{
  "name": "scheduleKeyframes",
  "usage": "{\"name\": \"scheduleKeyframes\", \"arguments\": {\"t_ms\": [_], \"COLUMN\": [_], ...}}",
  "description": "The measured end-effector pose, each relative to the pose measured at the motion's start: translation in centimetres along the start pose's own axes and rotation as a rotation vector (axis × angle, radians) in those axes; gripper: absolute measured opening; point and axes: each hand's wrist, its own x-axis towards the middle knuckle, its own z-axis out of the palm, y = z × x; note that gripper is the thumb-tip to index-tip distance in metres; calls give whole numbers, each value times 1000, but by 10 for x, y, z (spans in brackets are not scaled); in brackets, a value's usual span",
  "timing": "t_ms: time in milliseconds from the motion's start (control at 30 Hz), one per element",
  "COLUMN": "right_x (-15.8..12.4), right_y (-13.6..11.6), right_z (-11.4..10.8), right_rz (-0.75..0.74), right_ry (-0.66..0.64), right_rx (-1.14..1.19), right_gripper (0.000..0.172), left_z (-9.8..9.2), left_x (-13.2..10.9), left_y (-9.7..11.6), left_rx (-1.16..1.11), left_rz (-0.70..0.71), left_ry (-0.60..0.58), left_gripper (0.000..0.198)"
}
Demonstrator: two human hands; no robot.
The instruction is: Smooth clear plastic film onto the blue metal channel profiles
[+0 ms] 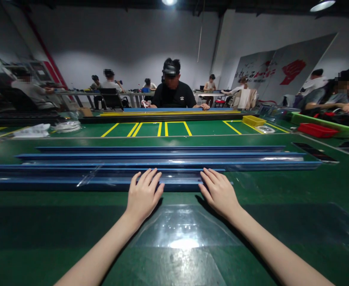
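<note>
My left hand (144, 192) lies palm down, fingers stretched over the nearest long blue channel strip (180, 186). Farther along the same strip, close to its right end, my right hand (218, 190) rests with its fingers spread out. Neither hand grips anything. Behind this strip lie several more blue strips (150, 156), roughly parallel and running left to right. Clear plastic film (91, 174) shows across the strips on the left. In front of my hands, a wide clear plastic sheet (180, 226) lies on the green table (281, 190) and reflects the lamp light.
Across the table sits a person in black (172, 93) behind dark and yellow strips (174, 114). To the right are a phone-like black slab (315, 152), a red tray (317, 130) and a yellow basket (253, 120). Coiled white material (68, 126) lies at the left.
</note>
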Motion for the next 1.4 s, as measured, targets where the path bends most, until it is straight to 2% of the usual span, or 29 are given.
{"name": "scheduleKeyframes", "arguments": {"t_ms": [133, 233, 433, 633, 833, 1067, 1233, 1400], "right_x": [0, 0, 0, 0, 0, 0, 0, -1], "right_y": [-10, -9, 7, 22, 26, 35, 38, 33], "right_z": [-4, -7, -8, -9, -9, -9, -16, -16], "right_rz": [-118, -141, -49, 76, 115, 190, 297, 262], "right_ry": [-50, -60, -38, 26, 16, 2, -43, -11], "right_rx": [41, 62, 50, 9, -30, -126, -173, -173], "right_gripper": [45, 44, 38, 35, 36, 34, 37, 35], "left_z": [2, 5, 5, 3, -1, -3, 0, 8], "left_x": [-2, -2, -2, -3, -2, -1, -2, -3], "left_y": [12, 16, 10, 9, 11, 11, 11, 8], "left_rx": [-85, -114, -133, -168, -160, -142, -98, 10], "left_rz": [183, 253, 283, 320, 226, 164, 124, 17], "left_ry": [-82, -135, -186, -123, -2, 29, -13, -137], "left_gripper": [38, 40, 41, 40, 36, 32, 33, 42]}}
